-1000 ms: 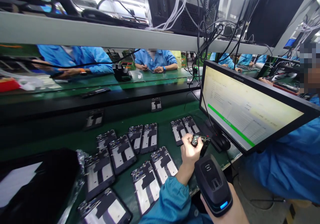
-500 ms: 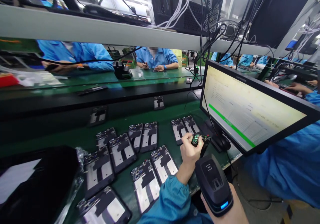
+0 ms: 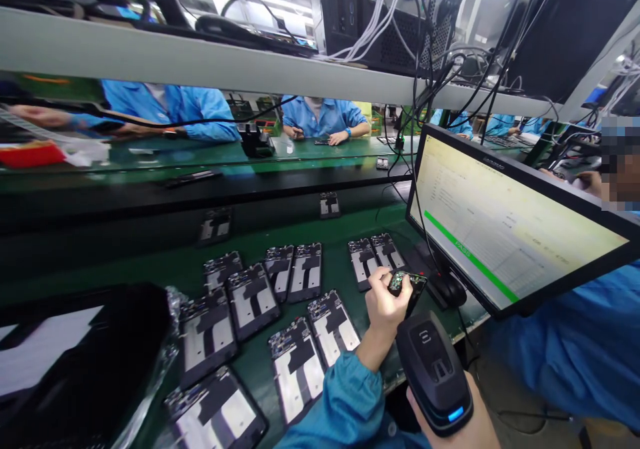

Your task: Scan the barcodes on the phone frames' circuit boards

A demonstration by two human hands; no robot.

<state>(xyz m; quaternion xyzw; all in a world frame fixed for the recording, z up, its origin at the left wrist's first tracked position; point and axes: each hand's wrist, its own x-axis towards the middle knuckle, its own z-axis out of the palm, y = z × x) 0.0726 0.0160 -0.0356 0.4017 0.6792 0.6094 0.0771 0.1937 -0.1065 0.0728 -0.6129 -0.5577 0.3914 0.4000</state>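
My left hand (image 3: 387, 302) grips an opened phone (image 3: 416, 287), its green circuit board showing between the fingers and its dark lower part partly hidden. In my right hand (image 3: 480, 412) is a black handheld barcode scanner (image 3: 434, 369) with a blue light lit at its rear, held just below the phone. My right fingers are mostly hidden beneath it. Two opened phones (image 3: 363, 262) lie side by side just beyond my left hand. Several more opened phone units (image 3: 253, 300), with bare boards and silver-and-black backs, are spread over the green bench (image 3: 250, 375) to the left.
A monitor (image 3: 510, 215) with a green PASS bar stands at the right, a black mouse (image 3: 450, 290) by its base. A black tray in clear plastic (image 3: 125, 369) occupies the left. Overhead runs a shelf (image 3: 225, 69) with hanging cables. Co-workers in blue (image 3: 325, 119) sit opposite.
The whole view has shifted slightly to the right. My hands still hold the phone and the scanner in nearly the same relation. At the right, a co-worker's head has come into view.
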